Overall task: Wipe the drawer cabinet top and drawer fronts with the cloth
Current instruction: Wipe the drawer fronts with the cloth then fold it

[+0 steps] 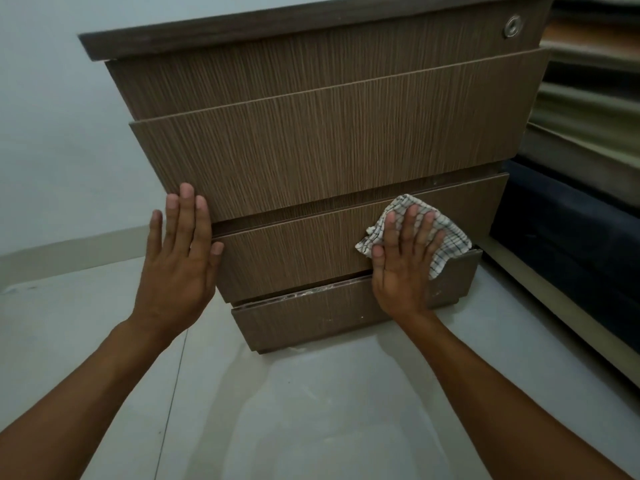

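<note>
A brown wood-grain drawer cabinet (311, 150) stands on the floor in front of me, with several drawer fronts stacked under a darker top edge (242, 32). My right hand (403, 261) lies flat with straight fingers, pressing a white checked cloth (446, 237) against the right end of the third drawer front (294, 251). Fingers straight, my left hand (178, 258) rests flat against the cabinet's left edge, where the second and third drawer fronts meet. The lowest drawer front (311, 317) sits below both hands.
A round metal lock (513, 26) is set in the top drawer's right corner. Light floor tiles (311, 410) spread below the cabinet. A pale wall (52, 133) is to the left. A dark upholstered piece (571, 237) and stacked boards (588, 98) stand close on the right.
</note>
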